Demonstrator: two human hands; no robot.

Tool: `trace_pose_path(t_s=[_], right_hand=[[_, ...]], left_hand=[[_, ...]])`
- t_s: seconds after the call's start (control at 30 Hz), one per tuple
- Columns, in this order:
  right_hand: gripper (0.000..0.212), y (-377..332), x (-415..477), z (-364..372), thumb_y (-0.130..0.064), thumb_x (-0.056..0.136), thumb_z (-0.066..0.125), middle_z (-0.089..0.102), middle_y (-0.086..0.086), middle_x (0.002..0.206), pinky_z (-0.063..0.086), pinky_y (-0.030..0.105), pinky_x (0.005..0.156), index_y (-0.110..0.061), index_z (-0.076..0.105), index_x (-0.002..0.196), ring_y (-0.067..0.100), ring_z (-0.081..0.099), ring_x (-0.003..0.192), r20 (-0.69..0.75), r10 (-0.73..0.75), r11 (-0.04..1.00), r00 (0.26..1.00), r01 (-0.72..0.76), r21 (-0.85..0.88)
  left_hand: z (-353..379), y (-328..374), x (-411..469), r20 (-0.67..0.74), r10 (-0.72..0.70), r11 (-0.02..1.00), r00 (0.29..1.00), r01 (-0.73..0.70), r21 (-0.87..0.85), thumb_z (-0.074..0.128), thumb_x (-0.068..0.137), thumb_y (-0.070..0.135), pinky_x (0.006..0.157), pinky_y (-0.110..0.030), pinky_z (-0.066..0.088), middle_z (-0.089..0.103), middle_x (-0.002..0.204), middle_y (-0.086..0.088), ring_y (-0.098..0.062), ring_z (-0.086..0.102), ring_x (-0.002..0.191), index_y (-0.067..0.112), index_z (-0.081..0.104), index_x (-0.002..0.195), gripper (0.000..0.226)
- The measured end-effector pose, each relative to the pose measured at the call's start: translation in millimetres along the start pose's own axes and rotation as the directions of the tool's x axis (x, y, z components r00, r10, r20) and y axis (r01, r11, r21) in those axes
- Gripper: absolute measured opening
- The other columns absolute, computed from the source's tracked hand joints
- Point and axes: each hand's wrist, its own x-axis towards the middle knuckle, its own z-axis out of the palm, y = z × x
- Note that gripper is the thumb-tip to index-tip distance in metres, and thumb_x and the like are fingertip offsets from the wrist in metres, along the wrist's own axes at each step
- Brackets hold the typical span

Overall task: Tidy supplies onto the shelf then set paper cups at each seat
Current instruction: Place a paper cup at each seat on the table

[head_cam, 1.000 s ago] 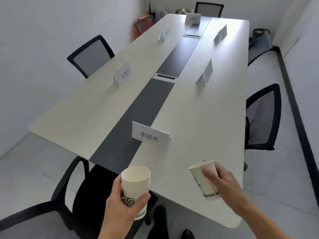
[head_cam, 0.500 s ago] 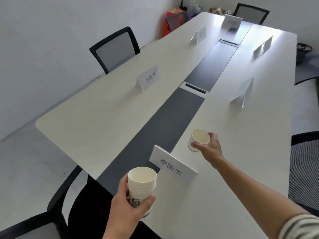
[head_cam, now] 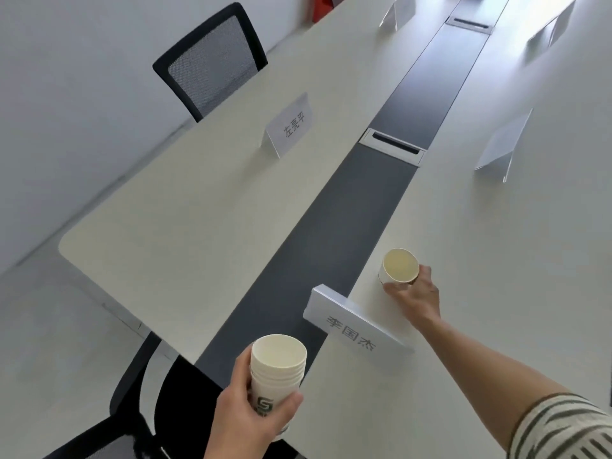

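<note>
A stack of several white paper cups (head_cam: 276,372) with a dark logo is held upright by my left hand (head_cam: 246,422), low in the view over the table's near end. My right hand (head_cam: 415,298) reaches across the white table (head_cam: 185,226) and grips a single paper cup (head_cam: 399,266) by its near side. That cup stands on the table top just beyond the nearest name card (head_cam: 352,329), right of the dark centre strip (head_cam: 331,246).
More name cards stand along the table: one on the left (head_cam: 289,125), one on the right (head_cam: 501,145), others further back. A cable box (head_cam: 392,145) sits in the strip. Black mesh chairs stand at the left side (head_cam: 212,61) and near end (head_cam: 132,409).
My right hand carried the single cup forward from the table's near edge and lowered it onto the table past the nearest name card. My left hand has kept the stack.
</note>
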Motion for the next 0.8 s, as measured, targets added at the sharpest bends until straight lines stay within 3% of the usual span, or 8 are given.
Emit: trace_pose_path(t_s=[0.13, 0.2, 0.27, 0.33, 0.43, 0.6, 0.8], right_hand=[[0.075, 7.8, -8.2, -18.4, -0.028, 0.072, 0.081, 0.060, 0.009, 0.124, 0.046, 0.034, 0.090, -0.016, 0.041, 0.134, 0.027, 0.057, 0.113, 0.034, -0.016, 0.999, 0.999, 0.017, -0.030], [0.071, 10.2, -19.5, -35.0, -0.029, 0.073, 0.081, 0.059, 0.008, 0.127, 0.047, 0.036, 0.094, -0.014, 0.046, 0.134, 0.024, 0.058, 0.114, -0.005, -0.034, 0.999, 0.999, 0.033, -0.022], [0.055, 9.7, -35.3, -55.3, -0.027, 0.077, 0.078, 0.064, 0.005, 0.121, 0.049, 0.034, 0.092, -0.012, 0.056, 0.125, 0.019, 0.061, 0.105, -0.047, -0.070, 0.997, 0.996, 0.071, 0.015], [0.034, 5.4, -59.4, -77.5, -0.023, 0.080, 0.075, 0.070, 0.000, 0.105, 0.053, 0.035, 0.090, -0.012, 0.066, 0.111, 0.015, 0.065, 0.092, -0.082, -0.105, 0.989, 0.991, 0.113, 0.091], [0.010, 1.9, -108.7, -105.1, -0.018, 0.081, 0.073, 0.073, -0.004, 0.084, 0.055, 0.032, 0.076, -0.018, 0.071, 0.091, 0.013, 0.068, 0.079, -0.085, -0.155, 0.963, 0.984, 0.170, 0.211], [0.002, 15.8, -202.9, -129.1, -0.014, 0.082, 0.073, 0.074, 0.004, 0.073, 0.049, 0.019, 0.058, -0.017, 0.072, 0.081, 0.018, 0.070, 0.069, 0.006, -0.202, 0.926, 0.979, 0.189, 0.328], [0.010, 79.3, -293.2, -148.7, -0.020, 0.083, 0.072, 0.072, 0.004, 0.069, 0.045, 0.023, 0.053, -0.011, 0.074, 0.079, 0.012, 0.064, 0.062, 0.079, -0.108, 0.895, 0.991, 0.063, 0.441]], left_hand=[[11.0, 21.8, 15.0, 0.099, 0.054, 0.998, 0.994, -0.055, 0.007, 0.089, 0.057, 0.019, 0.059, -0.007, 0.051, 0.068, 0.098, 0.022, -0.006, 0.066, 0.088, 0.044, 0.047, 0.120, 0.080], [19.1, 30.5, 20.5, 0.149, 0.109, 0.993, 0.983, -0.116, 0.037, 0.087, 0.062, 0.017, 0.068, -0.011, 0.053, 0.067, 0.102, 0.022, -0.005, 0.065, 0.092, 0.041, 0.045, 0.125, 0.079], [28.3, 37.9, 22.2, 0.189, 0.153, 0.984, 0.970, -0.168, 0.061, 0.086, 0.061, 0.027, 0.077, -0.023, 0.057, 0.065, 0.105, 0.023, -0.004, 0.064, 0.094, 0.045, 0.043, 0.127, 0.081], [38.7, 43.7, 19.4, 0.227, 0.181, 0.977, 0.957, -0.202, 0.072, 0.084, 0.059, 0.036, 0.077, -0.032, 0.059, 0.065, 0.105, 0.021, -0.006, 0.064, 0.094, 0.051, 0.041, 0.125, 0.081], [55.2, 49.1, 6.7, 0.276, 0.251, 0.953, 0.928, -0.287, 0.099, 0.081, 0.058, 0.041, 0.079, -0.026, 0.057, 0.063, 0.105, 0.023, -0.006, 0.063, 0.095, 0.055, 0.039, 0.122, 0.079], [79.9, 48.8, -32.2, 0.388, 0.321, 0.912, 0.864, -0.392, 0.118, 0.081, 0.058, 0.043, 0.078, -0.026, 0.055, 0.061, 0.107, 0.026, -0.004, 0.062, 0.094, 0.053, 0.037, 0.126, 0.082], [105.0, 40.8, -104.6, 0.570, 0.406, 0.823, 0.714, -0.557, 0.113, 0.079, 0.060, 0.040, 0.075, -0.026, 0.055, 0.064, 0.101, 0.020, -0.006, 0.063, 0.090, 0.054, 0.038, 0.124, 0.078]])
